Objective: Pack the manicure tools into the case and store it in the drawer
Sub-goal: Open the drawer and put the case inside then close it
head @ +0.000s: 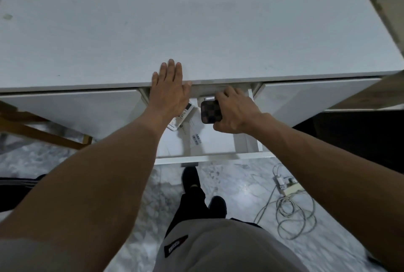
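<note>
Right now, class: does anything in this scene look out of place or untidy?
Yes: a tangle of white cables and a power strip lie loose on the marble floor, right of the open drawer. The right hand holds the checkered case over it; nothing is spilled.

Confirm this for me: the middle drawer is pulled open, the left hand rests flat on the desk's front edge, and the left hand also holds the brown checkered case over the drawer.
One thing is wrong: the right hand holds the brown checkered case, not the left. The head view shows the left hand empty, flat on the desk edge, and the drawer pulled open.
</note>
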The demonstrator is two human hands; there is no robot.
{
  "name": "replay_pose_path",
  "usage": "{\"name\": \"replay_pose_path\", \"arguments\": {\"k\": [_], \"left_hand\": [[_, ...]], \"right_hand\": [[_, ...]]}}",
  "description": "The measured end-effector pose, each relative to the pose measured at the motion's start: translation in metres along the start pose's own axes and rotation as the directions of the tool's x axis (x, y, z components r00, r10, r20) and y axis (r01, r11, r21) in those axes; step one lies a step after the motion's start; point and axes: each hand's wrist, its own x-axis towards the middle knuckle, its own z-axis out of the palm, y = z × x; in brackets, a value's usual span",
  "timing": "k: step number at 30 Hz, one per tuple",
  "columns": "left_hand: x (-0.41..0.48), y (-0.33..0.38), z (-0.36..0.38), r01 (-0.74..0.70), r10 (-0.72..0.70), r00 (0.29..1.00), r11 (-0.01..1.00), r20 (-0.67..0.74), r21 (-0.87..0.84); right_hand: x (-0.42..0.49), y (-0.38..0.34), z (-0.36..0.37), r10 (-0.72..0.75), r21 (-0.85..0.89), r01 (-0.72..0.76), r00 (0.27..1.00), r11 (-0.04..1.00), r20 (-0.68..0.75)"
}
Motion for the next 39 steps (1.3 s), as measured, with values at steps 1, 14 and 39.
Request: {"name": "replay_pose_path", "arguments": {"k": [1,14,39], "left_hand": [[0.0,0.0,0.001,0.002,-0.002,1.0,1.0,-0.002,-0.001],[0.0,0.004,0.021,0.05,-0.05,0.98,0.999,-0.191,-0.001],[0.004,0.002,0.034,0.075,-0.082,0.96,0.996,-0.267,-0.038]], "right_hand": [[0.002,0.001,0.005,0.009,0.01,-0.009,1.0,1.0,0.022],[0.073,0.008,0.07,0.116,-0.024,-0.113,0.977,0.993,0.18],[0.095,0.012,0.111,0.148,0.058,-0.161,0.971,0.985,0.187]]}}
